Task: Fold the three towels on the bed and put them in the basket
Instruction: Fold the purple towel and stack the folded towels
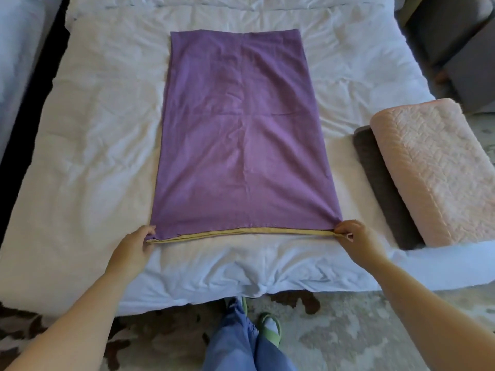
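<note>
Most of the grey towel beneath the pink towel.

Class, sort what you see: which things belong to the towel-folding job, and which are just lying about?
Job: purple towel, pink towel, grey towel, left hand, right hand, bed. No basket in view.
Lying about: rug, grey furniture.
</note>
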